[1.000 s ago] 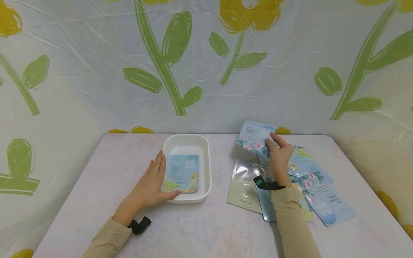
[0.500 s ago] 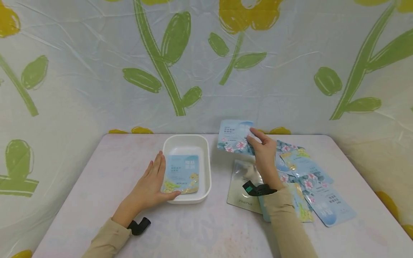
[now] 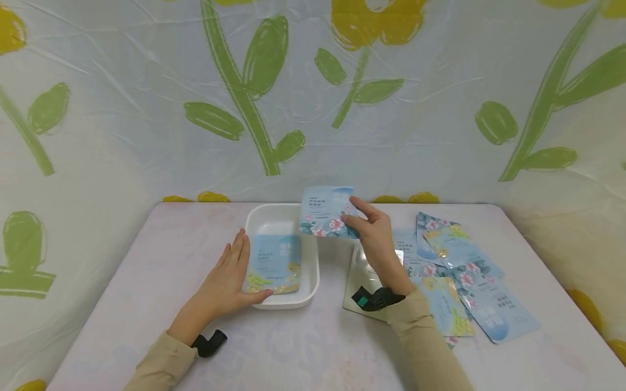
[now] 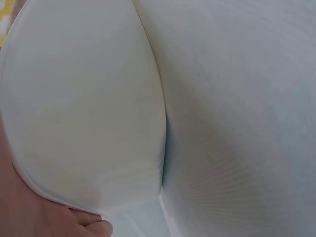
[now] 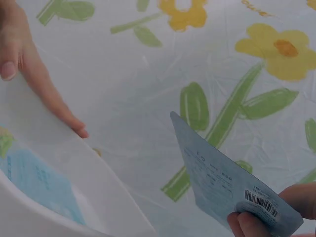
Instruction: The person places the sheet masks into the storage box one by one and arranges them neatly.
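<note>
My right hand point(image 3: 380, 241) pinches a blue sheet mask packet point(image 3: 324, 212) with pink flowers by its right edge. The packet is raised and overlaps the far right corner of a white plastic tub point(image 3: 315, 271) in the head view. A barcode shows on its back in the right wrist view, near my fingertips point(image 5: 249, 226). Straight fingers of my left hand point(image 3: 227, 282) lie along the tub's left side, and the thumb reaches the near rim. Inside the tub lies another blue packet point(image 3: 275, 266) with a yellow-green print.
Several more packets lie in an overlapping pile on the right of the table, among them a flowered one point(image 3: 499, 304) and a yellow-green one point(image 3: 447, 309). A silvery-green packet point(image 3: 359, 293) lies partly under my right wrist. A flower-printed curtain point(image 3: 161, 108) hangs behind the table.
My right hand has carried the flowered packet leftward from above the pile to the tub's far right corner. My left hand and the tub have stayed in place.
</note>
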